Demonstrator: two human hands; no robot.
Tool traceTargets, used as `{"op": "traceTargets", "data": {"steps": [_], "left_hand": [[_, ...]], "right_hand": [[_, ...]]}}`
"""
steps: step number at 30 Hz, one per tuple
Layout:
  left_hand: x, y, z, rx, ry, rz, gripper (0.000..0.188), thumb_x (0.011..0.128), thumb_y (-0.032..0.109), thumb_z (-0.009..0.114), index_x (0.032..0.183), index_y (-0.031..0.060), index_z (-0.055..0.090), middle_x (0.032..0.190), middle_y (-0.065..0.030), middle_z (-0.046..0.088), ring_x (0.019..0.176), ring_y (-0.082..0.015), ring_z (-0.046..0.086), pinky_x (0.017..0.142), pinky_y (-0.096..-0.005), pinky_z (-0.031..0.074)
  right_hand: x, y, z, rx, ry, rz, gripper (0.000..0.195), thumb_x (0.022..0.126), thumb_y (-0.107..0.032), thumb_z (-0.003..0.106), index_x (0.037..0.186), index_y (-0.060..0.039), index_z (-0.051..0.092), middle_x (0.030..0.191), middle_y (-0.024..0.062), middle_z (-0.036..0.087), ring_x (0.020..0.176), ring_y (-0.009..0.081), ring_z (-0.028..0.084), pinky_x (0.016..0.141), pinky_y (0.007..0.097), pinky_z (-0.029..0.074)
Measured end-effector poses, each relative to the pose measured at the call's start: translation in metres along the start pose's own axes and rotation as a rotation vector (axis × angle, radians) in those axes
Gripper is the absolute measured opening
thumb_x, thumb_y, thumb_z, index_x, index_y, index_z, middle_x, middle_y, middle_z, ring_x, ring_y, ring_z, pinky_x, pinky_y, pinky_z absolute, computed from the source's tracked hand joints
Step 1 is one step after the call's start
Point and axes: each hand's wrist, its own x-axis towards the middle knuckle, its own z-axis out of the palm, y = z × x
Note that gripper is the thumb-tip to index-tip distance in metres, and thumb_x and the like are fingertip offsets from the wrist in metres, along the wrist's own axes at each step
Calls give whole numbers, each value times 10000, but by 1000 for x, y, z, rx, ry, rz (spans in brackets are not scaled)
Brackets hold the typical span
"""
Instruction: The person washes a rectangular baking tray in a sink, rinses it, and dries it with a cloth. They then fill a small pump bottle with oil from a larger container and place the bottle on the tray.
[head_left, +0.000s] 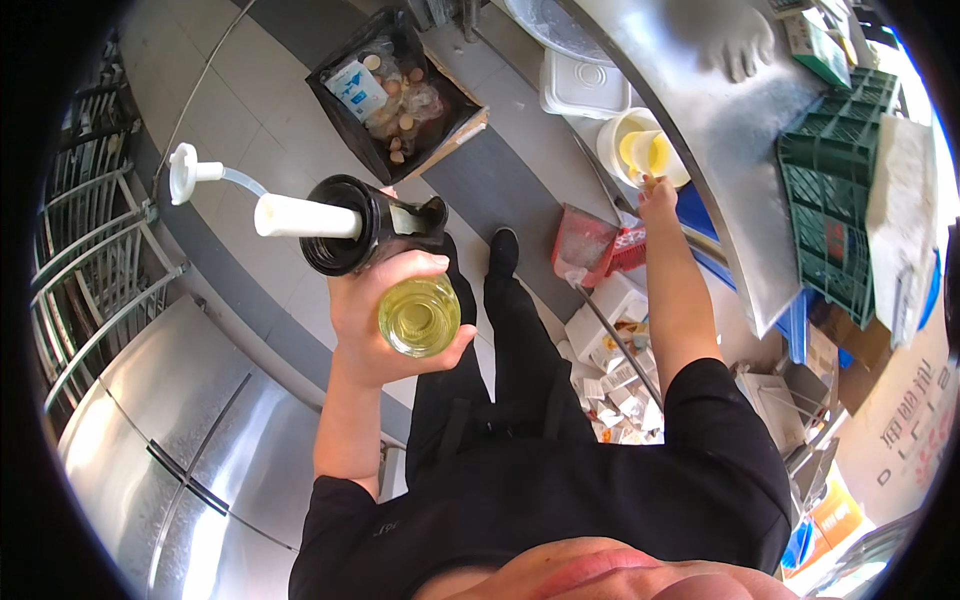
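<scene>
My left hand is raised in front of my body. Its fingers grip a clear glass vessel with yellow-green liquid in it, and a black threaded plastic fitting. From the fitting a white tube sticks out, with a clear flexible piece leading to a white round cap. Whether fitting and vessel are joined is hidden by the hand. My right hand reaches out to a white bucket beside the metal table. Its fingers pinch a translucent cup inside the bucket, where something yellow shows.
A bag-lined cardboard box holds eggshells and plastic waste. A red dustpan and a white bin of paper scraps lie near my feet. The metal table bears a green crate. Steel doors and a rack stand left.
</scene>
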Motion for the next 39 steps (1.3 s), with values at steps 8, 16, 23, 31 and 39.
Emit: {"op": "traceTargets", "data": {"steps": [8, 16, 23, 31, 39], "left_hand": [[11, -54, 28, -40, -62, -43, 576, 590, 265, 975, 1097, 124, 741, 1042, -142, 731, 1242, -404, 615, 1097, -510, 447], [15, -55, 41, -75, -58, -97, 592, 586, 268, 982, 1109, 124, 745, 1157, -174, 690, 1250, -405, 615, 1111, -505, 445], [34, -31, 35, -55, -86, -8, 587, 628, 275, 988, 1130, 101, 736, 1004, -59, 736, 988, -312, 672, 1021, -469, 474], [31, -24, 45, -27, -18, -30, 589, 649, 350, 983, 1126, 92, 753, 1128, -95, 682, 1148, -345, 550, 1025, -467, 441], [26, -22, 55, 12, -57, -62, 604, 680, 424, 964, 1140, 84, 774, 1202, -138, 632, 1227, -372, 490, 1055, -485, 435]], "right_hand": [[97, 19, 32, 85, -14, 73, 221, 1008, -222, 534, 1217, -161, 571, 1134, 86, 741, 881, 213, 606, 875, 481, 423], [26, 25, 28, -580, 123, -350, 489, 937, -303, 695, 1309, 10, 645, 1044, 153, 717, 852, 269, 673, 821, 403, 557], [-351, -12, 56, -448, -915, -849, 717, 857, -88, 665, 1538, -9, 454, 1501, 197, 541, 1389, 316, 538, 1134, 478, 434], [-461, -3, 53, -414, -1094, -966, 794, 908, -135, 816, 1542, 3, 357, 1474, 195, 525, 1397, 285, 534, 1161, 432, 437], [-459, 0, 52, -393, -994, -1031, 770, 923, -100, 805, 1533, 1, 346, 1430, 157, 535, 1302, 236, 591, 1093, 395, 492]]}}
